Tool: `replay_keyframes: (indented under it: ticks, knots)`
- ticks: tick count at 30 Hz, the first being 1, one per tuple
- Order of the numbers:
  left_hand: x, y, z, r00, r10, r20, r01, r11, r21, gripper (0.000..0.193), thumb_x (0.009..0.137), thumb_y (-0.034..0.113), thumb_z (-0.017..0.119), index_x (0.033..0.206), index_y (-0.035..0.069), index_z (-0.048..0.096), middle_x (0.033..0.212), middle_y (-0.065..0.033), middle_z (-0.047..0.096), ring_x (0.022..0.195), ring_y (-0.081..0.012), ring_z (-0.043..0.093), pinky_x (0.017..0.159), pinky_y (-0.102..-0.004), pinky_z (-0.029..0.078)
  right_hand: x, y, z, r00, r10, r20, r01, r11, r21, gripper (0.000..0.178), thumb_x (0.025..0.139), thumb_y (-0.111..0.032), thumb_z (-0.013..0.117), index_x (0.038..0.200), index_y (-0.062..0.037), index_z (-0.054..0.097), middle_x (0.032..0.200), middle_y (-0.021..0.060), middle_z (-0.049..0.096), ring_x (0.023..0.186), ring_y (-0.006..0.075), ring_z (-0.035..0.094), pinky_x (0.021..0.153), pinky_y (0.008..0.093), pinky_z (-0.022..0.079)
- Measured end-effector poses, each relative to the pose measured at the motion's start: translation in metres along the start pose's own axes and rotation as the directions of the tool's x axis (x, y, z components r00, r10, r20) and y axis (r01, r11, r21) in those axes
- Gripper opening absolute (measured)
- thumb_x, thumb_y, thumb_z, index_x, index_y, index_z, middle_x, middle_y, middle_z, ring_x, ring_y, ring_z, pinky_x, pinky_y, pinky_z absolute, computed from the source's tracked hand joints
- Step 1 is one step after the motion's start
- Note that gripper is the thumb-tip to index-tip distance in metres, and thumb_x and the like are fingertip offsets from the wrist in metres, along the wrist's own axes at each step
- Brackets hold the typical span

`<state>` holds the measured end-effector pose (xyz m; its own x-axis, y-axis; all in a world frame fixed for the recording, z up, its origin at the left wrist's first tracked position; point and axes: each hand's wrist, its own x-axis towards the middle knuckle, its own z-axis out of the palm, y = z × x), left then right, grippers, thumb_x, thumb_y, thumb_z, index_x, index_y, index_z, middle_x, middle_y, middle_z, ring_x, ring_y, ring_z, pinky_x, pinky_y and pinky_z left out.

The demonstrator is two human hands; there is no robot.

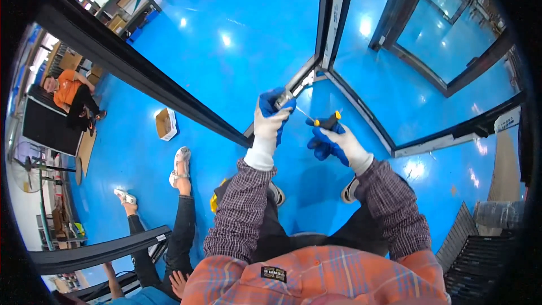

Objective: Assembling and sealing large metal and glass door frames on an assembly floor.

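Observation:
My left hand, in a white glove with blue coated fingers, is closed round a small silvery metal part. What part it is I cannot make out. In a matching glove, my right hand grips a screwdriver by its black and yellow handle. The thin shaft points left toward the metal part; whether its tip touches is unclear. Just beyond my hands, two bars of a dark metal frame meet at a corner with a light metal fitting.
A long black bar slants across the left side. An open cardboard box stands on the blue floor. One person in orange sits far left; another person's legs stretch out nearby. More dark frames stand at right.

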<state>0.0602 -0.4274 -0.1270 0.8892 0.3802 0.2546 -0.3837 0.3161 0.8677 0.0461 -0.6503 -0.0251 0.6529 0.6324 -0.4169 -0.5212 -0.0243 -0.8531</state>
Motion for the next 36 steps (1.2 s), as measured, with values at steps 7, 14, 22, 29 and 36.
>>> replay_keyframes:
  ticks: [7,14,22,29,36]
  knots:
    - [-0.004,0.026,0.023,0.992,-0.117,-0.053,0.111,0.989,-0.098,0.045,0.073,-0.011,0.066,0.113,0.004,0.053,0.1,-0.0089,0.061,0.072,-0.0178,0.06,0.07,-0.0262,0.051,-0.001,-0.003,-0.003,0.949,-0.259,-0.18,0.166,0.895,-0.414,0.053,0.085,-0.01,0.06,0.136,-0.0068,0.043,0.102,0.0094,0.063,0.09,0.0155,0.058,0.075,0.0281,0.049]
    - [-0.001,0.068,0.046,0.979,-0.2,-0.029,0.185,0.946,-0.268,0.029,0.087,0.017,0.061,0.113,0.006,0.056,0.099,-0.0074,0.062,0.082,-0.0191,0.061,0.077,-0.0294,0.05,0.002,-0.005,0.0,0.947,-0.313,0.072,0.313,0.95,0.004,0.063,0.082,0.001,0.053,0.141,-0.0103,0.036,0.119,0.0141,0.053,0.091,0.0166,0.055,0.075,0.0274,0.049]
    - [0.001,0.084,0.071,0.927,-0.373,0.046,0.3,0.66,-0.689,0.032,0.092,0.037,0.053,0.106,0.01,0.062,0.088,-0.0057,0.064,0.075,-0.019,0.059,0.079,-0.0369,0.05,0.0,-0.023,0.006,0.978,-0.182,0.106,0.151,0.957,0.248,0.066,0.082,0.002,0.046,0.145,-0.0106,0.029,0.123,0.0164,0.048,0.083,0.0151,0.054,0.068,0.0229,0.047]
    - [0.003,0.062,0.037,0.927,-0.302,0.221,0.303,0.26,-0.917,0.03,0.088,0.036,0.056,0.096,0.007,0.064,0.076,-0.0063,0.06,0.059,-0.0155,0.049,0.059,-0.03,0.044,-0.006,-0.011,0.023,0.956,-0.239,0.168,0.196,0.951,0.239,0.063,0.088,-0.003,0.05,0.146,-0.0111,0.027,0.118,0.0123,0.053,0.074,0.0132,0.055,0.068,0.0253,0.049]
    - [-0.003,0.054,0.053,0.909,-0.38,0.172,0.254,0.177,-0.951,0.029,0.088,0.034,0.055,0.094,0.007,0.063,0.084,-0.0084,0.061,0.057,-0.0157,0.046,0.05,-0.0287,0.04,0.045,0.054,-0.009,0.899,-0.424,0.111,0.386,0.885,0.262,0.063,0.092,-0.014,0.053,0.147,-0.0115,0.021,0.116,0.0131,0.054,0.081,0.015,0.058,0.071,0.0241,0.05]
